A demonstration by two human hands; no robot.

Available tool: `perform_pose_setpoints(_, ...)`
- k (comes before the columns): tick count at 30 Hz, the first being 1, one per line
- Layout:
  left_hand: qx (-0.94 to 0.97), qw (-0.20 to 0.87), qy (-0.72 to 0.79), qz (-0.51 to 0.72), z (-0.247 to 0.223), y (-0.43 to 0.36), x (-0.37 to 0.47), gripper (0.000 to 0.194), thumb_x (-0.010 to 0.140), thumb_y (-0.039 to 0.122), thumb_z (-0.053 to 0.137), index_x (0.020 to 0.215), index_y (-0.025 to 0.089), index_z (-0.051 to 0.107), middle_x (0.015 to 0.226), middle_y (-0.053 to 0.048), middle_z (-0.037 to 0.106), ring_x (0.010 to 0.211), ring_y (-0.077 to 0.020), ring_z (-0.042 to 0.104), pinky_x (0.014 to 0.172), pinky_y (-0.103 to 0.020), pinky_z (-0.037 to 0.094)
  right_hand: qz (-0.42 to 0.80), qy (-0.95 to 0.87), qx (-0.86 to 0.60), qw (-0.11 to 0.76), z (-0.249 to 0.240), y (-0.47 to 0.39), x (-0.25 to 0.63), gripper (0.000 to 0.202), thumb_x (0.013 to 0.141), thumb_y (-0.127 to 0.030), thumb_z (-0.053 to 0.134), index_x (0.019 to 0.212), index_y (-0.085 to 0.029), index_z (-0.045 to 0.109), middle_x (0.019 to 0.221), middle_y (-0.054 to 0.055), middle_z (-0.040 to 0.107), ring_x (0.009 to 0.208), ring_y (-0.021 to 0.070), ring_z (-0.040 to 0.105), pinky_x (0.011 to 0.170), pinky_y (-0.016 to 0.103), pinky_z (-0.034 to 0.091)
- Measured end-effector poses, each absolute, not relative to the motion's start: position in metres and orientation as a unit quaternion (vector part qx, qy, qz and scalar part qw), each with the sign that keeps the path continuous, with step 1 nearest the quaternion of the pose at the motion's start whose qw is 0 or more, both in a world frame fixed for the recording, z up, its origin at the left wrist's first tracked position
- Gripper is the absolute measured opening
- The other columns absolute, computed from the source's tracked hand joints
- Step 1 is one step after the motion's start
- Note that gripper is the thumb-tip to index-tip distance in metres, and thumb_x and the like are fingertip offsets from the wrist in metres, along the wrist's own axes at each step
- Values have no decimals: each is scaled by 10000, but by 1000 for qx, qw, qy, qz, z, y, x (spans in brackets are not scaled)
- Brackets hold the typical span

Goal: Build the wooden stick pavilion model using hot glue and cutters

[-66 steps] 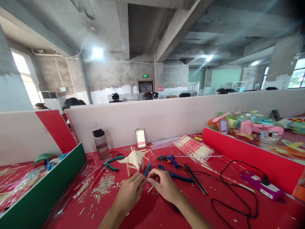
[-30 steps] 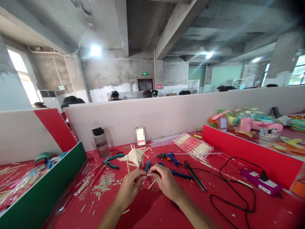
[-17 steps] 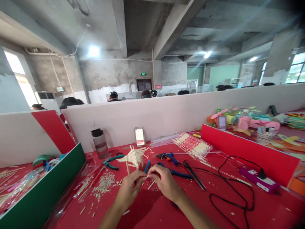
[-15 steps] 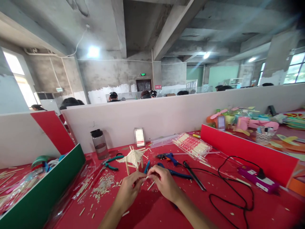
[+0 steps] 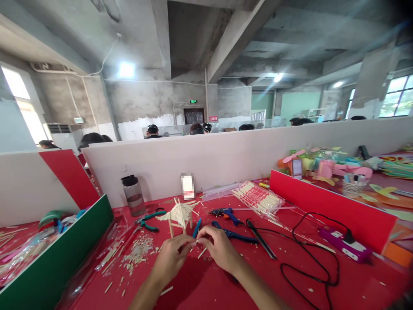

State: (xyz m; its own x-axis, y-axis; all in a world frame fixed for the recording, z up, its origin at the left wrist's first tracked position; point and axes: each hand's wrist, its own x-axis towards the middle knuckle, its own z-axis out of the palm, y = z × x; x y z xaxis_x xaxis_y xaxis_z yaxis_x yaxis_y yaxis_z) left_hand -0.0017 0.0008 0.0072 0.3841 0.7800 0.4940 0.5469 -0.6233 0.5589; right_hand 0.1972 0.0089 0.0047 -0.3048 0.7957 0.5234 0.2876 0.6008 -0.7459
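My left hand (image 5: pixel 173 255) and my right hand (image 5: pixel 217 246) meet over the red table, fingertips pinched together. Between them is a tiny pale stick piece (image 5: pixel 196 242), mostly covered by the fingers. Just beyond stands a small wooden-stick pavilion model (image 5: pixel 180 214) with a sloped roof on thin legs. A blue pen-like tool (image 5: pixel 197 227) lies right behind the fingertips. Close to my right hand are blue-handled cutters (image 5: pixel 240 235) and a blue glue gun (image 5: pixel 228 212). Teal-handled pliers (image 5: pixel 150 220) rest left of the model.
Stick offcuts (image 5: pixel 139 252) are heaped at left. A dark-lidded bottle (image 5: pixel 132 196), a phone (image 5: pixel 188 186) and a bundle of sticks (image 5: pixel 256 196) stand or lie along the white partition (image 5: pixel 226 159). A black cord (image 5: pixel 295 277) loops from a purple power strip (image 5: pixel 345 244) at right.
Both hands have shifted very slightly left and down, still pinched together. The whole view has turned a little; the model and tools rest in the same places.
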Motion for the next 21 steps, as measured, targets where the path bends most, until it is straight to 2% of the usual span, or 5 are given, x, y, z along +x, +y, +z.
perform_pose_setpoints(3,810,149,430,370,5,6,-6,250,972,286,500,965,221,741,937,-59,781,815,-180,710,762,-237,512,259,-763,-389,446,6,8,196,68,905,-189,591,914,-204,656,880,25,713,805,177,659,751,257,466)
perform_pose_setpoints(7,797,126,474,354,4,16,-20,269,954,310,504,913,207,750,878,-62,781,752,-194,704,685,-240,503,196,-777,-455,388,20,10,210,206,877,-195,605,1081,-221,598,964,49,704,876,207,669,770,283,463)
perform_pose_setpoints(11,786,109,507,337,5,25,-39,269,921,333,529,848,194,747,790,-54,759,690,-196,680,648,-254,488,115,-793,-532,274,34,36,244,129,888,-277,622,998,-210,612,938,74,718,845,245,682,723,310,447)
perform_pose_setpoints(15,774,95,521,348,1,33,-52,266,870,372,581,794,187,757,820,-74,716,728,-213,665,695,-294,507,31,-730,-652,202,29,71,274,190,954,-314,553,1013,-145,620,992,172,714,942,301,690,736,338,448)
perform_pose_setpoints(21,733,155,539,385,-14,42,-56,311,804,469,633,764,200,785,967,-108,650,860,-248,641,757,-342,532,45,-685,-707,172,-2,96,288,338,967,-345,542,1181,-84,561,1156,248,667,1069,357,669,804,387,471)
